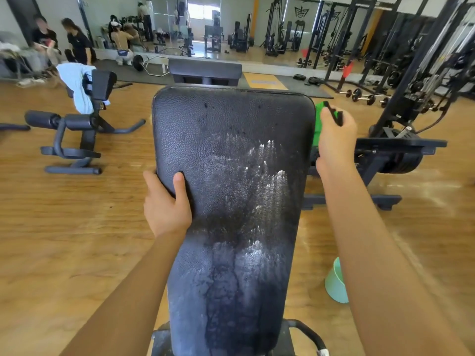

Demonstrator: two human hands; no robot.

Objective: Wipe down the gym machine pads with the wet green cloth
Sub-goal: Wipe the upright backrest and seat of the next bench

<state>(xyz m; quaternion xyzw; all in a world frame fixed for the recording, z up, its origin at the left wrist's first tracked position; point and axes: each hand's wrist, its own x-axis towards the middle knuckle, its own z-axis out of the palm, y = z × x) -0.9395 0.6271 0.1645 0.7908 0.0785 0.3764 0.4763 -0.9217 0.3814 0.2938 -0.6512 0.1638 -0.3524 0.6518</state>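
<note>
A long black bench pad [231,155] tilts up in front of me, streaked with wet patches and white foam down its middle. My left hand [165,204] grips the pad's left edge, thumb on top and fingers curled behind. Beyond the pad's upper right corner, my right hand [335,136] holds the green cloth [318,122]. The cloth is bunched against the pad's right side. Most of it is hidden behind my hand and the pad.
A mint green bucket [335,283] stands on the wooden floor at my right. Another black machine [82,124] with a white towel [77,86] draped on it stands at left. Weight racks and dumbbells fill the right. People [77,42] stand by the far mirror.
</note>
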